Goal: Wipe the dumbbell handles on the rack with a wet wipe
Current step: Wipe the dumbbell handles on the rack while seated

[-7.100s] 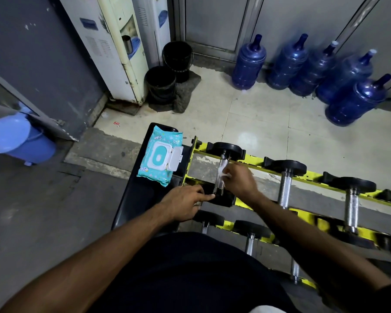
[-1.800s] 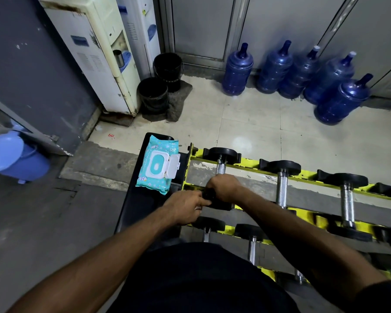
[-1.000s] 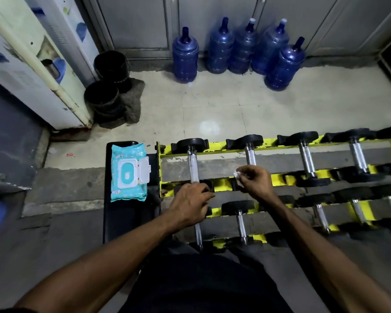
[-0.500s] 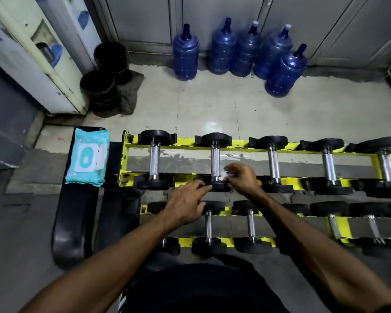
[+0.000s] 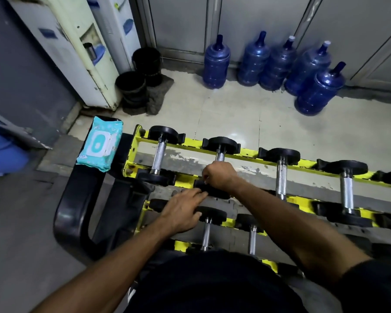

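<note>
So the right hand (image 5: 217,176) was wrapped in a full fist round the dumbbell handle (image 5: 219,156), second in from the left end of the rack (image 5: 250,152), top row. Only a short bit of bare steel showed beyond the knuckles. Couldn't tell if the wipe was in there, since the fist covered everything. The left hand (image 5: 182,213) was down at the rack's front edge with fingers pretty much straight, gripping nothing, fingertips touching the near black head (image 5: 212,192) of that same dumbbell. The wipes pack (image 5: 99,144) sat lid up on the black bench (image 5: 72,199) right against the rack's left end, and a bunch of blue water jugs (image 5: 216,62) stood on the floor behind the rack
</note>
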Motion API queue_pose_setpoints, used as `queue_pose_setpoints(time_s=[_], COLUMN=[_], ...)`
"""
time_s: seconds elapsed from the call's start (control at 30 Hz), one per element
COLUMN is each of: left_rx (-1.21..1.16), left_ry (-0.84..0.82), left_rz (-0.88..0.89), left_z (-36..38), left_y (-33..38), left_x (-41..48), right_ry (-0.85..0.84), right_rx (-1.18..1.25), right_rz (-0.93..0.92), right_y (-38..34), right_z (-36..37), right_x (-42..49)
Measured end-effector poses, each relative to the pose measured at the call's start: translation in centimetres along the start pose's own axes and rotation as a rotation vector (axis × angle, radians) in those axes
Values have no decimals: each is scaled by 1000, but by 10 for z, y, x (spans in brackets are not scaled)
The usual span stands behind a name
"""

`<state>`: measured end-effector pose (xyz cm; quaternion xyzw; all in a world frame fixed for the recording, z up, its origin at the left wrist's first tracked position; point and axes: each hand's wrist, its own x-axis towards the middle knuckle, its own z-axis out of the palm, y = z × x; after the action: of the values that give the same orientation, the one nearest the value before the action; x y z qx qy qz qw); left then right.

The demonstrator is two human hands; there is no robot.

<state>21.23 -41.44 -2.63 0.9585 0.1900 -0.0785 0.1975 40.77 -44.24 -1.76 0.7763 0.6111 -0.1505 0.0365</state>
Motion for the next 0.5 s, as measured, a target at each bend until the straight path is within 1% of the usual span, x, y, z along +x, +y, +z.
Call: queue_pose_setpoints(time_s=[0.03,0.1,0.2,0.23,0.27,0.3,0.4,0.5], left_rx=[6,21,21,20,19,17,-2,-1], left_ry=[-3,-6,0,-6,-13,-16,-13,-16], left_rz=[-7,-12,-12,-11,-13,-13,-20,-29], left_z=[0,1,0,0,-1,-1,-2,-6], left_y=[1,2,2,2,2,2,3,3], left_x=[0,0,1,2,2,4,5,5], right_ry=[-17,-111,-334,-376,-373,-335,-176,-150], right_rx=[-60,-131,-130,-119,-112,-104,-78,-108], right_rz=[-23,-47,-129,-158,-178,-185,-167,-194], right_y=[-5,-7,1,5,10,16,32,25], right_z=[-3,-5,-14,-18,-20,-22,-15,-11], right_x=[3,10,17,15,13,8,-5,-8])
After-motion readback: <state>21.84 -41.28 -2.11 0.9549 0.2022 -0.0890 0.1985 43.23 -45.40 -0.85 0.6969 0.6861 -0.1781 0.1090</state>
